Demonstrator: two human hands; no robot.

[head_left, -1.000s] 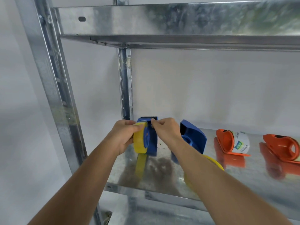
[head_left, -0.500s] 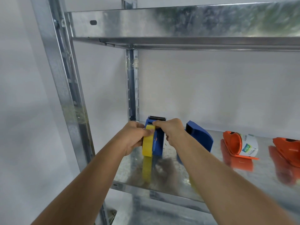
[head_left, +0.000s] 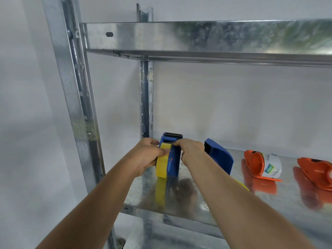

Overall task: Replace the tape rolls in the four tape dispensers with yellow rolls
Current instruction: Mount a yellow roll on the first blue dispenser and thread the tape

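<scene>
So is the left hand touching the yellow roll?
Touching. The head view shows the left hand gripping the yellow roll, thumb lying across its face.

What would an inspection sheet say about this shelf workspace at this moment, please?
Surface: galvanised metal shelf, reflective.
Job's things: yellow roll on the blue dispenser; second blue dispenser; orange dispenser with a white roll; another orange dispenser, cut by the frame edge.
Clutter: nothing seen.
Grippers: left hand holds the yellow roll; right hand pinches near the dispenser's top.
Cables: nothing seen.
Surroundings: upper shelf, upright post, white wall.
</scene>
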